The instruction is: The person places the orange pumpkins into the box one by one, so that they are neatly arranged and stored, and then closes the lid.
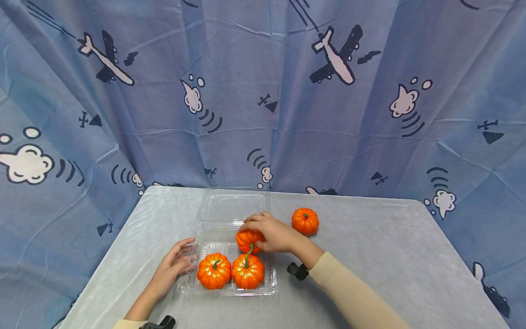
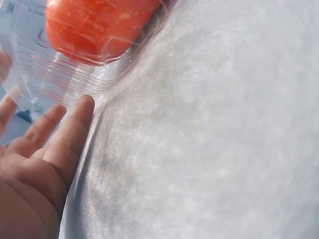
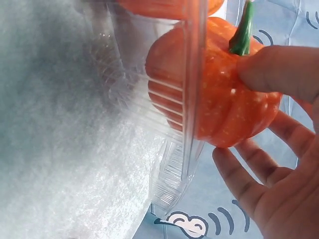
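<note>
My right hand (image 1: 276, 232) grips a small orange pumpkin (image 3: 227, 107) with a green stem, thumb near the stem and fingers round its side. In the right wrist view this pumpkin sits partly below the rim of a clear plastic clamshell box (image 1: 269, 291). Two more pumpkins rest in the box's front part, one at the left (image 1: 214, 271) and one at the right (image 1: 248, 271). My left hand (image 1: 168, 270) has its fingers extended against the box's left wall. The left wrist view shows the fingertips (image 2: 85, 102) right at that ribbed wall.
The box's clear lid (image 1: 236, 208) lies folded back towards the far edge of the table (image 1: 370, 256). Another orange pumpkin (image 1: 305, 221) stands on the table to the right of the lid. Behind the table hangs a blue curtain (image 1: 238, 91) with airplane prints.
</note>
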Available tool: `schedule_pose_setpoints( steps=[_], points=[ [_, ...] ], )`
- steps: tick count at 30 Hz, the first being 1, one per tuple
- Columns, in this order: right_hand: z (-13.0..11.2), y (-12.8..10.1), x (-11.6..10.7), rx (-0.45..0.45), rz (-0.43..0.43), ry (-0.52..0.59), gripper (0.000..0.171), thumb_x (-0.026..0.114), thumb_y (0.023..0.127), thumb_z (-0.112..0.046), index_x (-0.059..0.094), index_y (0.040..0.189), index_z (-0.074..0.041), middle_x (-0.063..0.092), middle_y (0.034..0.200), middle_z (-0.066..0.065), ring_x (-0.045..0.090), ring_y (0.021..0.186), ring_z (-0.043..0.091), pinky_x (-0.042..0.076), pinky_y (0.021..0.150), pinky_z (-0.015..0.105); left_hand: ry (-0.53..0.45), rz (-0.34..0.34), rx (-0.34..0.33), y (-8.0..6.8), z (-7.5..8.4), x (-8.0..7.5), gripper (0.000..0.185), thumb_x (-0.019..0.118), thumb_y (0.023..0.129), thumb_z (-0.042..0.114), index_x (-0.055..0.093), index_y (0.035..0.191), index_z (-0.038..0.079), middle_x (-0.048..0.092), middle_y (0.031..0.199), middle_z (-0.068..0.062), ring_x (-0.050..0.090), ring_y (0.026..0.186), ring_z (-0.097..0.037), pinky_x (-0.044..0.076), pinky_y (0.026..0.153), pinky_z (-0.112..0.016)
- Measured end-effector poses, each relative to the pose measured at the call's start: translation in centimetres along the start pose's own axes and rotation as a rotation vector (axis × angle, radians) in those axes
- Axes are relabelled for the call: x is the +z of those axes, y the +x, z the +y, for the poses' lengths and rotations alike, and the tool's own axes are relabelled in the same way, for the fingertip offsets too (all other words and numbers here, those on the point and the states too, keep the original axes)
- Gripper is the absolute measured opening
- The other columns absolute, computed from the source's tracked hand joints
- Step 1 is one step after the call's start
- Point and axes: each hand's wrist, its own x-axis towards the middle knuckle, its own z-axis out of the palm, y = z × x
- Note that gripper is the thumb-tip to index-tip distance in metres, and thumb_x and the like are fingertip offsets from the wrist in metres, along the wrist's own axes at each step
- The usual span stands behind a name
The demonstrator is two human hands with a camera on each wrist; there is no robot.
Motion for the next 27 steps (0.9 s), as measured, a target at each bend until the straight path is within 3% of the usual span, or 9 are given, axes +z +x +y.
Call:
schedule_pose_setpoints(
  steps=[11, 22, 27],
  points=[
    [-0.14, -0.18, 0.51, 0.011, 0.011, -0.022, 0.051, 0.072, 0.074, -0.004, 0.066, 0.121, -0.025, 0.057, 0.124, 0.009, 0.050, 0.110, 0.025, 0.051, 0.091, 0.039, 0.006, 0.007, -0.005, 0.03, -0.01, 0.03, 0.055, 0.047, 0.092, -0.002, 0.033, 0.145, 0.000, 0.040, 0.141, -0.032, 0.060, 0.116, -0.019, 0.055, 0.087, -0.030],
    [0.02, -0.13, 0.66, 0.003, 0.009, -0.021, 0.053, 0.074, 0.073, -0.004, 0.064, 0.121, -0.025, 0.057, 0.121, 0.003, 0.049, 0.107, 0.022, 0.049, 0.091, 0.037, 0.020, 0.008, 0.001, 0.02, 0.03, 0.00, 0.056, 0.047, 0.091, -0.002, 0.033, 0.145, 0.000, 0.042, 0.140, -0.032, 0.061, 0.114, -0.016, 0.055, 0.086, -0.029],
    [0.05, -0.11, 0.73, 0.002, 0.006, -0.020, 0.053, 0.073, 0.074, -0.003, 0.064, 0.121, -0.024, 0.057, 0.120, 0.003, 0.050, 0.107, 0.022, 0.050, 0.091, 0.036, 0.024, 0.010, -0.002, 0.05, 0.00, 0.01, 0.055, 0.047, 0.092, -0.002, 0.033, 0.145, 0.000, 0.042, 0.140, -0.032, 0.059, 0.117, -0.024, 0.055, 0.086, -0.030]
  ],
)
